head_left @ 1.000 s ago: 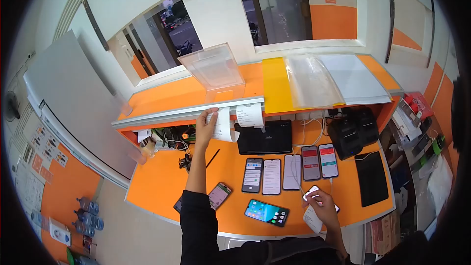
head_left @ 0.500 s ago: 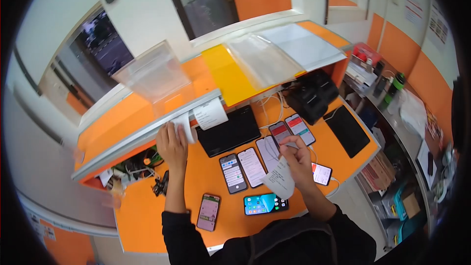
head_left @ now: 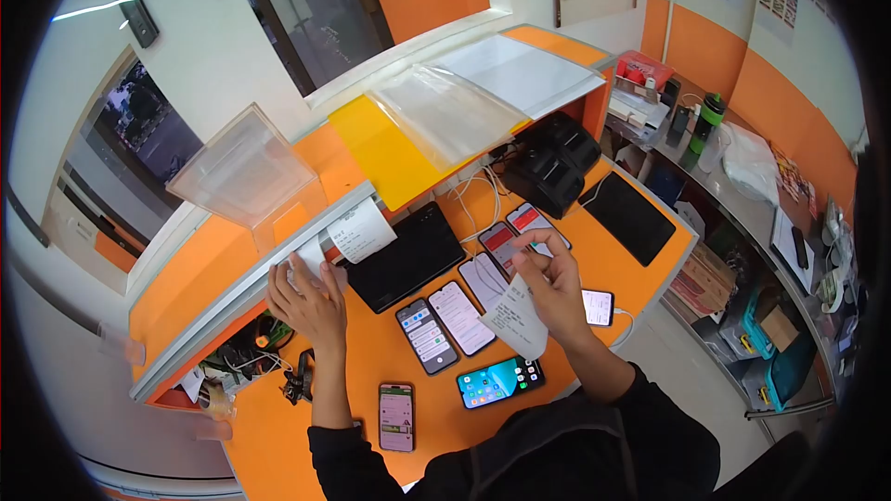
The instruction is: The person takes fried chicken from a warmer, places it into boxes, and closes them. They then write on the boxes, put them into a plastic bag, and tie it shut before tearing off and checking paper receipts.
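Observation:
My left hand (head_left: 308, 304) lies with its fingers apart over a curled paper slip (head_left: 310, 255) at the shelf edge. Beside it, a second printed slip (head_left: 362, 231) hangs from the same edge above a black tablet (head_left: 406, 258). In my right hand (head_left: 549, 283), thumb and fingers pinch a printed receipt (head_left: 516, 321), which hangs over the desk. Several phones lie below and around it: a dark one with notifications (head_left: 427, 338), one with a white screen (head_left: 462, 317), a blue-screened one (head_left: 499, 382) and a pink-screened one (head_left: 396, 416).
The raised shelf holds a clear acrylic stand (head_left: 243, 167), a yellow folder (head_left: 390, 153) and plastic sleeves (head_left: 450, 111). Black devices (head_left: 552, 162) and a dark tablet (head_left: 631, 219) are at the desk's right. A side counter carries a green bottle (head_left: 707, 121).
The camera view has shifted, so the desk and shelf appear further left. My left hand's fingers have spread over the slip at the shelf edge. My right hand still holds the receipt.

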